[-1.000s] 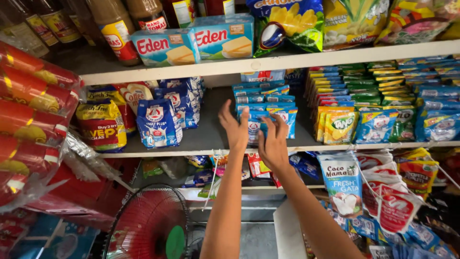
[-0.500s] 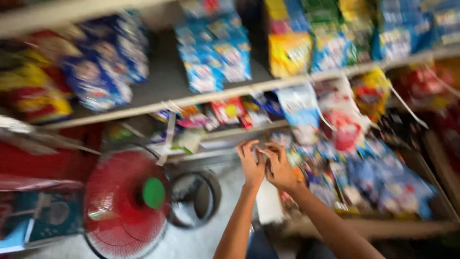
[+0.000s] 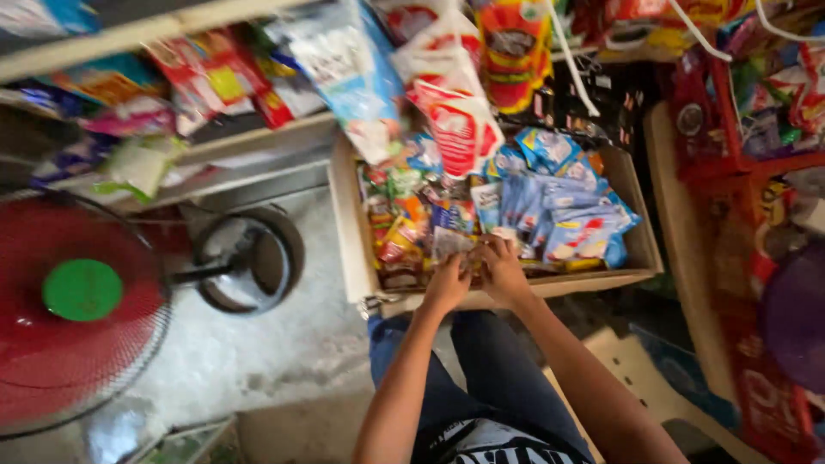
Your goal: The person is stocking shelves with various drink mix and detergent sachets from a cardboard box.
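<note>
While two hands (left (image 3: 449, 283), right (image 3: 501, 268)) meet, one packet (image 3: 450, 243) sits between.

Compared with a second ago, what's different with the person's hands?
Both hands have come down from the upper shelf of blue packets. The left hand and right hand now meet over the low box of snack packets, fingering a small packet. The red fan stays put.

A red fan (image 3: 69, 309) with a green hub stands on the concrete floor (image 3: 275, 352) at left. Hanging snack packets (image 3: 455, 112) crowd the shelves (image 3: 258, 146) above
</note>
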